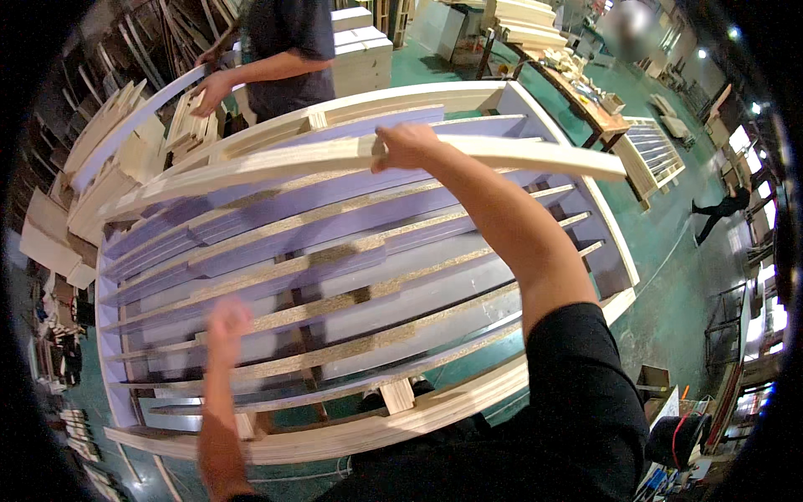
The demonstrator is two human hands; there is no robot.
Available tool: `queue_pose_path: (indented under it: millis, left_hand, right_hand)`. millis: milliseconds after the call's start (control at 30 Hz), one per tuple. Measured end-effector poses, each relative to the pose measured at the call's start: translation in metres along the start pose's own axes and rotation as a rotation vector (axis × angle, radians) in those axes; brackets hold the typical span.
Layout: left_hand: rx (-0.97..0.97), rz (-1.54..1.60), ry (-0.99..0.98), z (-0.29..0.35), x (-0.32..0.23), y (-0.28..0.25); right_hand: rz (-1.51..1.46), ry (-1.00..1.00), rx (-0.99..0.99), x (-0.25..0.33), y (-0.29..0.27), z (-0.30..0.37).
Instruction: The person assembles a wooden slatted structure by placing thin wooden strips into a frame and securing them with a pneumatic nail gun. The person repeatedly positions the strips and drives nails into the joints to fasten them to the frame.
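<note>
My right hand reaches out and is wrapped round a long pale wooden beam. The beam lies across the far part of a large slatted wooden frame, its right end sticking out past the frame's side. Whether the beam rests on the frame or is held just above it, I cannot tell. Over the left part of the frame is my left hand, blurred by motion, above the chipboard-edged slats. Its fingers are smeared, and nothing shows clearly in them.
Across the frame stands a person in dark clothes, one hand near a long pale strip. Boards are stacked at the left. A workbench with wood pieces stands far right, beside a smaller slatted frame. Another person walks farther right.
</note>
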State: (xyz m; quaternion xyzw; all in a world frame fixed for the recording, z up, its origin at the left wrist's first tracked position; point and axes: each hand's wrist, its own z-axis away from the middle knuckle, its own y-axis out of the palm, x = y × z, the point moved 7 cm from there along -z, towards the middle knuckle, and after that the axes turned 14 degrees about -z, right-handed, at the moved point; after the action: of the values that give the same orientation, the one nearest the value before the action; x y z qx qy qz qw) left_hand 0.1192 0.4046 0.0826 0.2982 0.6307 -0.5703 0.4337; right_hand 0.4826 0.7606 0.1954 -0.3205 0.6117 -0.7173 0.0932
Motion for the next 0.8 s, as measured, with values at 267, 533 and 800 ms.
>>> queue_pose_path:
  millis: [267, 533, 800]
  left_hand:
    - [0.035, -1.014, 0.027, 0.236, -0.064, 0.146]
    - [0.137, -1.160, -0.063, 0.237, -0.062, 0.152]
    - [0.097, -1.101, -0.106, 0.229, -0.080, 0.154]
  right_hand:
    - [0.030, 0.141, -0.159, -0.079, -0.005, -0.170]
    - [0.099, 0.198, -0.229, -0.114, 0.023, -0.228]
    - [-0.007, 0.145, -0.136, -0.133, 0.062, -0.263]
